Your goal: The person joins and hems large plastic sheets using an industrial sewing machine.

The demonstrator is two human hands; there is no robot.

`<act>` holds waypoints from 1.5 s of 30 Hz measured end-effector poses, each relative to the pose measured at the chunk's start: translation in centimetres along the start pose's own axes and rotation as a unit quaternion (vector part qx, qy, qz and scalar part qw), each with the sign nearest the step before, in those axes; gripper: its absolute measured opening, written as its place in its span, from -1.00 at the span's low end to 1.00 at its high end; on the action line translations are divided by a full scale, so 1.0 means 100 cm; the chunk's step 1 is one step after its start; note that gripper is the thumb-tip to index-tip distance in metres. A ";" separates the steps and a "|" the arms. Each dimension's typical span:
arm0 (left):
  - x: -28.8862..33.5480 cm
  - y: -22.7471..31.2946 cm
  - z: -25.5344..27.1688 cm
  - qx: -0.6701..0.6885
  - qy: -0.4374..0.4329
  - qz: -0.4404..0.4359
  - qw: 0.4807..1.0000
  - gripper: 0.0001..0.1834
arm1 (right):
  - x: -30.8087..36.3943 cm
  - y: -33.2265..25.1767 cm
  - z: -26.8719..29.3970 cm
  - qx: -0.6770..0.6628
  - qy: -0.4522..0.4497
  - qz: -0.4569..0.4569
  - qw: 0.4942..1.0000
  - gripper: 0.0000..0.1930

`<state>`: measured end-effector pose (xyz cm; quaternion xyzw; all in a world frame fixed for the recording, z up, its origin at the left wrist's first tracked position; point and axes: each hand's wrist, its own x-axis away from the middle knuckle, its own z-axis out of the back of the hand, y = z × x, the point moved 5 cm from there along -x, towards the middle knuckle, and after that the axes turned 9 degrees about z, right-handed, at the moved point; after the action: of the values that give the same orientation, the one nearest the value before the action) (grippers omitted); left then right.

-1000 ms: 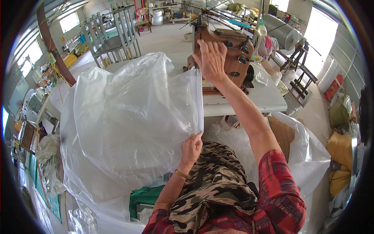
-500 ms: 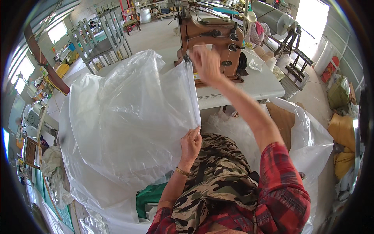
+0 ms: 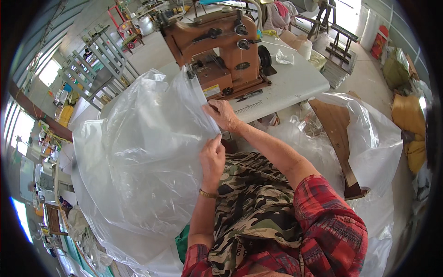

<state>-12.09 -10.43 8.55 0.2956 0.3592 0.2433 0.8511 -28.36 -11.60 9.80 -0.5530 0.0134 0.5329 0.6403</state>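
A large sheet of clear plastic film [image 3: 138, 152] spreads over the left of the table and hangs toward me. Its folded right edge runs up under the needle area of a brown sewing machine [image 3: 226, 51]. My left hand [image 3: 212, 159] is closed on that edge at its near corner. Farther up the same edge, my right hand [image 3: 222, 115] pinches the fold with thumb and fingers. The machine's head stands just beyond my right hand. Some fingertips are hidden behind the film.
The grey machine table [image 3: 295, 78] has a printed ruler and a pair of dark snips [image 3: 249, 95]. More plastic film [image 3: 374, 124] lies at the right with brown board. Grey metal frames [image 3: 99, 69] stand at the far left. A white thread cone [image 3: 304, 49] sits behind the machine.
My right hand has come down from the machine's head to the film's edge. The left hand keeps its hold on the edge. The whole view has shifted, with the machine now farther left.
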 end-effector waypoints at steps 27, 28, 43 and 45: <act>-0.057 -0.157 0.142 -0.285 -0.016 0.143 0.948 -0.61 | 0.001 -0.004 -0.012 -0.238 -0.036 -0.066 0.968 -0.52; -0.056 -0.161 0.143 -0.270 0.005 0.054 0.961 -0.61 | 0.010 -0.011 -0.017 -0.251 -0.040 -0.059 0.965 -0.50; -0.052 -0.156 0.142 -0.110 -0.050 0.018 0.992 -0.56 | 0.117 -0.044 -0.116 -0.231 0.032 -0.195 0.953 -0.59; -0.044 -0.148 0.144 -0.114 -0.063 0.071 0.989 -0.53 | 0.138 -0.022 -0.121 -0.183 -0.027 -0.236 0.954 -0.65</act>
<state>-0.96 -28.38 8.72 0.2364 0.2531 0.3238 0.8804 -13.95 -10.73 -1.80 -0.6337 -0.2330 0.3744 0.6356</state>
